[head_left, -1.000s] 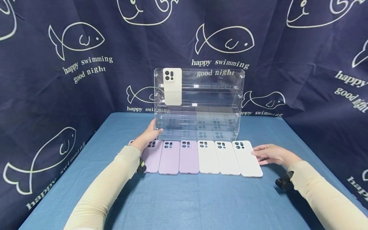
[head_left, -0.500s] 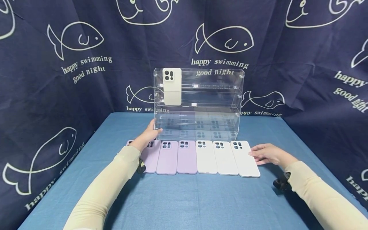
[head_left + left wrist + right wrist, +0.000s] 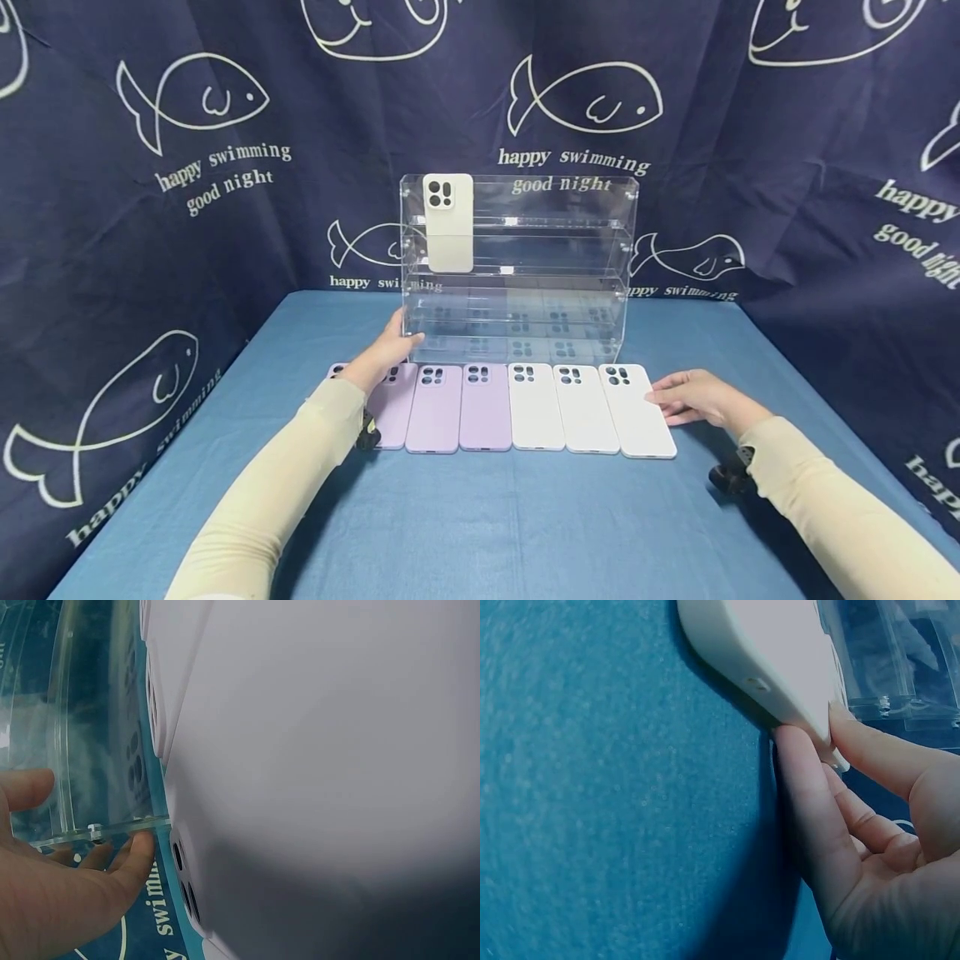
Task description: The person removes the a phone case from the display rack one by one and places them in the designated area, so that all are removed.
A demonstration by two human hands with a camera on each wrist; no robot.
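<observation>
A clear acrylic tiered rack point(image 3: 555, 258) stands at the back of the table, with one white phone case point(image 3: 450, 242) upright in its upper left. My left hand point(image 3: 386, 350) grips the rack's lower left side; in the left wrist view its thumb is on one side of the panel and the fingers on the other. In front lies a row of lilac phone cases point(image 3: 435, 417) and white phone cases point(image 3: 536, 417), backs up. My right hand point(image 3: 705, 396) pinches the side edge of the rightmost white phone case point(image 3: 641, 425), thumb on top, index finger against the side.
A blue cloth point(image 3: 495, 525) covers the table. Dark blue curtains point(image 3: 315, 150) with white fish drawings close in the back and both sides. My left forearm point(image 3: 277, 483) hides part of the row's left end.
The row of phone cases has slid slightly left relative to the rack, and my right hand has moved left with it. My left hand keeps its grip on the rack.
</observation>
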